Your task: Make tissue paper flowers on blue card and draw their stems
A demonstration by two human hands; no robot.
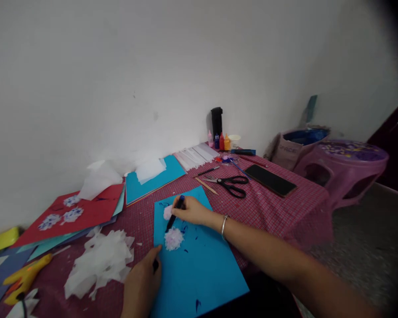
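Note:
My right hand (189,210) grips a dark marker (175,214) with a blue end, its tip pointing down at a blue sheet (199,265). Just below the tip is a round, fluffy white-pink paper flower (174,238). A second pale flower (167,212) is partly covered by my right hand. Dark blue marks lie on the sheet around the flowers and near its lower edge. At the sheet's left edge, my left hand (146,276) is closed around a small black piece (155,266) that looks like a marker cap; most of it is hidden.
Crumpled white tissue paper (101,260) lies left, beside a yellow glue gun (28,278). Behind is a red sheet (96,212) with several flowers. Scissors (232,183), a phone (270,179) and small paint bottles (222,141) are farther right. A pink stool (348,165) stands beyond the table.

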